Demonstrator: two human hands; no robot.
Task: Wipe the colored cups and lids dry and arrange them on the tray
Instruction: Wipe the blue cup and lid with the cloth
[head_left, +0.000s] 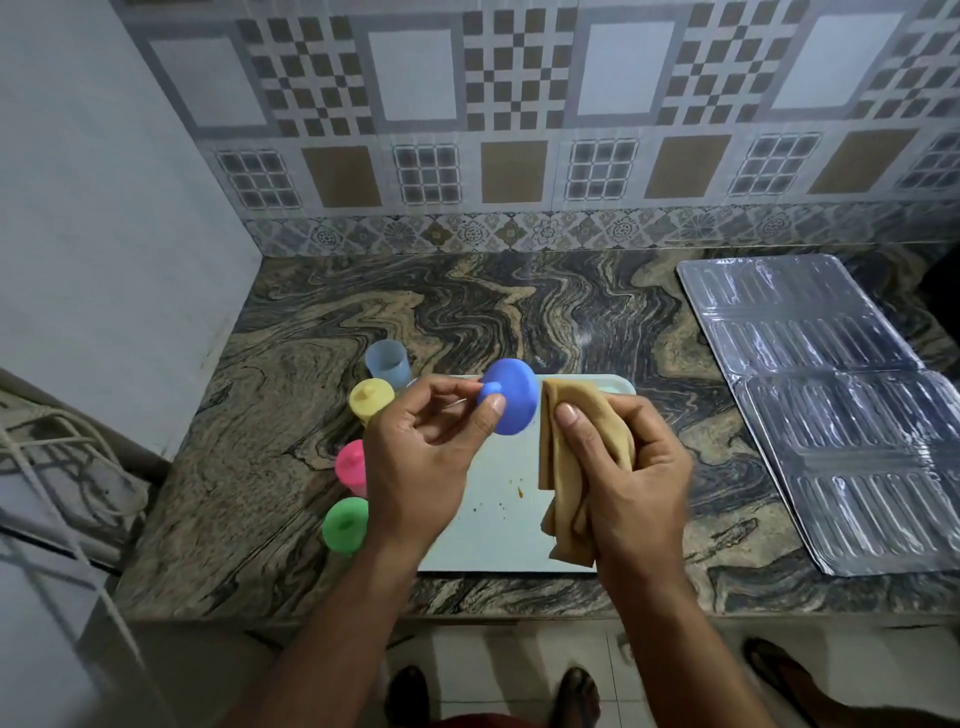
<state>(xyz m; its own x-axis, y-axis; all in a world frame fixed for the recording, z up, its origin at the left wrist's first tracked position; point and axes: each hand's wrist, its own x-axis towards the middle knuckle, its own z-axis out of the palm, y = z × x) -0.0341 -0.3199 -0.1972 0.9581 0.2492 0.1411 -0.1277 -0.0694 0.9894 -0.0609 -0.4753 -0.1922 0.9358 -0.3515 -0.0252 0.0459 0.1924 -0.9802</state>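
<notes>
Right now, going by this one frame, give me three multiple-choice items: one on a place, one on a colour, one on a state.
1. Where does the uncovered pale blue cup stand?
A. on the tray
B. on the counter, beyond the yellow lidded cup
C. on the foil sheet

2. What colour is the lid that the left hand holds?
A. blue
B. pink
C. green

3. What is the right hand doing?
A. resting flat on the counter
B. hanging open, holding nothing
C. gripping the tan cloth

Answers: B, it stands off the tray, behind the yellow lidded cup; A, the blue lid is pinched by its knob; C, fingers curl round the tan cloth.
</notes>
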